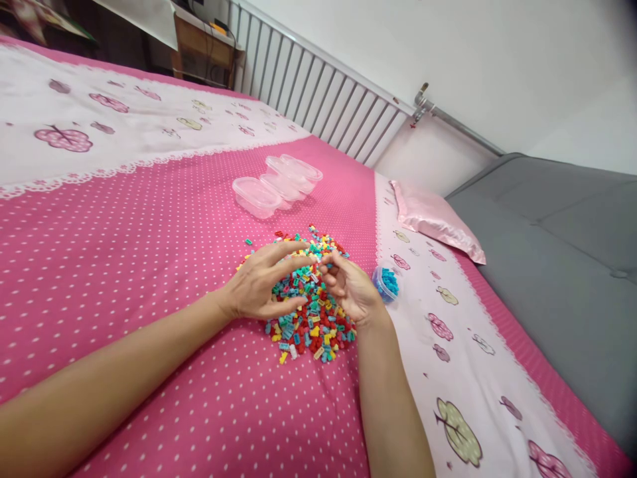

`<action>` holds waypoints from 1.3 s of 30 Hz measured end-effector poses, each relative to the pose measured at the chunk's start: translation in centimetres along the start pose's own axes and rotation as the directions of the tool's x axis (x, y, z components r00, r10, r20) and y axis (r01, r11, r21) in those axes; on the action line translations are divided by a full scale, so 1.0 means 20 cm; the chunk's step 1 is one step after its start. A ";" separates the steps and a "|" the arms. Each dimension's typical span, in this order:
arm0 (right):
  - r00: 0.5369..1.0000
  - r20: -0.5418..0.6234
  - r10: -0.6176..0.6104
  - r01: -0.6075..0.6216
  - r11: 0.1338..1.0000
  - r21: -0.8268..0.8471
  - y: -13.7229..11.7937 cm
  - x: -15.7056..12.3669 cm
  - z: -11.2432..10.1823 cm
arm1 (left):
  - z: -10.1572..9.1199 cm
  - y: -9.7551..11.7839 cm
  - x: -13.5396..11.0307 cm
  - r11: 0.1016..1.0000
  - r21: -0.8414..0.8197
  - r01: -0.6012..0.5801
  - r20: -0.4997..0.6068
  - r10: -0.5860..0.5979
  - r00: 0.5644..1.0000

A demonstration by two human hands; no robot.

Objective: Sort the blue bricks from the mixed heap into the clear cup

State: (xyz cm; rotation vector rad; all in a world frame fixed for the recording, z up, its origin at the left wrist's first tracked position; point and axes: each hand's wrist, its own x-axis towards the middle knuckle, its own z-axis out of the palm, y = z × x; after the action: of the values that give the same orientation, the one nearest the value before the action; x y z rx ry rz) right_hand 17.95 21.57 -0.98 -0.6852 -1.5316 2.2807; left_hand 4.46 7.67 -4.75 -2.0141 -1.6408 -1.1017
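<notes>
A heap of small multicoloured building bricks [313, 325] lies on the pink bedspread. Over its left side my left hand [269, 282] is held palm down, fingers stretched and apart, with nothing visible in it. My right hand [351, 285] is turned palm up at the heap's right side, its fingers curled. A bit of blue, seemingly a small brick [329, 265], shows at its fingertips. The two hands' fingertips nearly meet above the heap. Just right of my right hand stands a small clear tub [386, 285] holding blue bricks.
Several clear plastic tubs [257, 198] stand together beyond the heap. A pink satin pillow [435, 216] lies at the right, by the grey padded headboard [557, 239]. Metal bed rails [323, 86] run along the far side, with a wooden table [204, 53] behind.
</notes>
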 end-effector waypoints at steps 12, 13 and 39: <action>0.978 -0.033 -0.206 0.155 0.827 -0.541 0.02 -0.01 -0.07 | 0.00 -0.21 -0.03 0.696 -0.119 0.708 -0.283 -0.708 0.648; 0.973 0.031 -0.230 0.199 0.754 -0.626 0.03 -0.01 -0.06 | 0.00 -0.22 -0.03 0.659 -0.126 0.742 -0.264 -0.743 0.615; 0.875 -0.029 -0.482 -0.016 0.031 -0.999 0.09 0.09 -0.20 | 0.03 -0.22 -0.05 0.742 -0.148 0.653 -0.025 -0.663 0.748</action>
State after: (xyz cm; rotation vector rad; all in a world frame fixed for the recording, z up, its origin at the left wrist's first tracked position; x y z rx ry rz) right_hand 18.68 24.94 -4.29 -0.9255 -2.6028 0.3425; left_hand 0.56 8.65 -6.69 -1.4246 -2.3828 -1.5191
